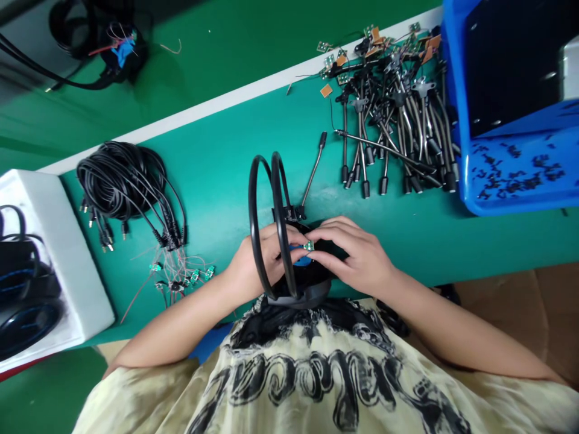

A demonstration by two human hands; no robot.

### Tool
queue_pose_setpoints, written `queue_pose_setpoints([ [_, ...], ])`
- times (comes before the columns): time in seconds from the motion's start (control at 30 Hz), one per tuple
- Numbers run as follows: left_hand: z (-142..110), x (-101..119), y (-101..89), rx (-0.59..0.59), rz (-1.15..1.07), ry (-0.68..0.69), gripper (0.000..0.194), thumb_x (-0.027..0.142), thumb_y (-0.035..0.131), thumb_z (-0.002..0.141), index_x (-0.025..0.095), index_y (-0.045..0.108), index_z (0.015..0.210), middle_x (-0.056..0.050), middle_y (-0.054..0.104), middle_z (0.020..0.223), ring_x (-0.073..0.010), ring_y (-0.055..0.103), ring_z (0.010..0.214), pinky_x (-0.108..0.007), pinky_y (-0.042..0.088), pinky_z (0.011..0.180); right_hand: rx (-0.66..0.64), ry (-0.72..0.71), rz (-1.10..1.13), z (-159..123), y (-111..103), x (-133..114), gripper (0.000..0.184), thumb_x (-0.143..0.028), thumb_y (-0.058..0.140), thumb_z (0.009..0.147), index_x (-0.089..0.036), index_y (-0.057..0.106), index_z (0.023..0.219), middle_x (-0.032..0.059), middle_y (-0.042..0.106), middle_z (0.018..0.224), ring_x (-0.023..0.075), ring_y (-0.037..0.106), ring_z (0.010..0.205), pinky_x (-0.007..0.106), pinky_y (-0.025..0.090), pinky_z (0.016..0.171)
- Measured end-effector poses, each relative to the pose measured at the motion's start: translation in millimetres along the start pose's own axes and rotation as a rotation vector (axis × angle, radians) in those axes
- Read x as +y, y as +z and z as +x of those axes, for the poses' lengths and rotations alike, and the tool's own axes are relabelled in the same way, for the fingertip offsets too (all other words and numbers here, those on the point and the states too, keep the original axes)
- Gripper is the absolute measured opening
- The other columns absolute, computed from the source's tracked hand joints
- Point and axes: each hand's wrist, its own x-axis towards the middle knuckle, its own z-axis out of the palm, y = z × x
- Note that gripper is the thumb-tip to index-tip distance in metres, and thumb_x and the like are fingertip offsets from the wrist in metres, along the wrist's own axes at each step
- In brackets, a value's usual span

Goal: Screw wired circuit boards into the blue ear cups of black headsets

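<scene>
A black headset stands in front of my chest, its double-hoop headband rising toward me. A thin microphone arm with a black tip sticks out from its far side. Between my fingertips, over the earcup, is a small green circuit board. My right hand pinches it from the right between thumb and fingers. My left hand reaches past the headband hoops, its closed fingertips meeting the board's left side. Something blue shows just below the fingers, partly hidden by them.
Coiled black cables with thin wires and small green boards lie at left, beside a white foam box holding headsets. Many microphone arms are heaped at right. A blue bin holds small black parts. More cables lie beyond the table's white edge.
</scene>
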Motion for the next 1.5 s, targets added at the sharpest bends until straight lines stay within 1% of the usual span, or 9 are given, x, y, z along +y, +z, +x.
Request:
queue_pose_setpoints([
  [0.07,0,0,0.3,0.005,0.048,0.015,0.017,0.022,0.068,0.084,0.015,0.062,0.098,-0.004,0.069,0.09,-0.0123,0.068,0.086,-0.024,0.057,0.078,0.023,0.001,-0.001,0,1,1,0.018,-0.027,0.064,0.089,-0.02,0.061,0.105,0.0023,0.069,0.094,0.0159,0.061,0.093,0.03,0.049,0.084],
  [0.23,0,-2,-0.2,-0.023,0.13,0.02,0.016,0.024,0.063,0.088,0.016,0.061,0.101,-0.006,0.068,0.095,-0.0145,0.067,0.091,-0.027,0.056,0.08,0.084,-0.029,-0.046,1,1,3,0.018,-0.028,0.065,0.088,-0.02,0.063,0.104,0.0027,0.071,0.091,0.0175,0.063,0.092,0.033,0.049,0.084],
  [0.43,3,-3,-2.7,-0.057,0.074,-0.001,0.007,0.022,0.064,0.086,0.017,0.06,0.088,-0.002,0.066,0.087,-0.0117,0.065,0.084,-0.024,0.054,0.076,0.107,-0.044,-0.101,1,2,6,0.019,-0.026,0.065,0.088,-0.021,0.064,0.106,0.0034,0.071,0.094,0.019,0.064,0.095,0.038,0.049,0.089],
  [0.6,6,-1,-2.9,-0.084,0.054,-0.022,0.012,0.023,0.065,0.086,0.017,0.06,0.096,-0.003,0.065,0.087,-0.0122,0.063,0.082,-0.024,0.053,0.074,0.126,-0.071,-0.131,2,2,7,0.017,-0.026,0.064,0.088,-0.02,0.064,0.105,0.0033,0.071,0.092,0.0189,0.064,0.092,0.038,0.049,0.088],
  [0.8,3,-5,1.2,-0.047,0.125,-0.007,0.005,0.021,0.061,0.089,0.017,0.062,0.091,-0.002,0.065,0.086,-0.0121,0.064,0.083,-0.025,0.053,0.077,0.128,-0.106,-0.138,2,4,7,0.02,-0.024,0.066,0.087,-0.02,0.064,0.106,0.0032,0.071,0.092,0.0187,0.063,0.092,0.038,0.049,0.09],
  [0.97,4,-5,0.7,-0.028,0.152,0.03,0.009,0.017,0.059,0.089,0.016,0.061,0.098,-0.004,0.066,0.091,-0.0133,0.065,0.089,-0.026,0.054,0.081,0.137,-0.113,-0.151,1,2,8,0.02,-0.024,0.066,0.087,-0.02,0.063,0.106,0.0031,0.07,0.093,0.0187,0.063,0.092,0.039,0.048,0.092],
  [1.13,6,-1,-3.5,-0.057,0.105,0.023,0.008,0.015,0.058,0.089,0.016,0.061,0.096,-0.006,0.066,0.099,-0.0141,0.064,0.094,-0.028,0.055,0.085,0.134,-0.112,-0.182,0,2,7,0.022,-0.023,0.067,0.086,-0.02,0.063,0.107,0.0033,0.071,0.094,0.0195,0.064,0.093,0.041,0.047,0.095],
  [1.33,9,0,-9.1,-0.152,0.036,-0.002,0.005,0.017,0.056,0.088,0.017,0.06,0.091,-0.009,0.064,0.107,-0.0168,0.063,0.1,-0.034,0.054,0.087,0.117,-0.122,-0.195,2,2,6,0.02,-0.023,0.064,0.088,-0.022,0.064,0.108,0.0032,0.071,0.094,0.0191,0.064,0.094,0.041,0.046,0.097],
  [1.5,8,-2,-5.2,-0.089,0.009,0.019,0.014,0.019,0.061,0.088,0.017,0.058,0.102,-0.008,0.068,0.105,-0.016,0.065,0.102,-0.033,0.054,0.09,0.132,-0.1,-0.148,3,3,7,0.019,-0.026,0.065,0.088,-0.02,0.064,0.106,0.0038,0.071,0.092,0.0191,0.063,0.092,0.039,0.049,0.091],
])
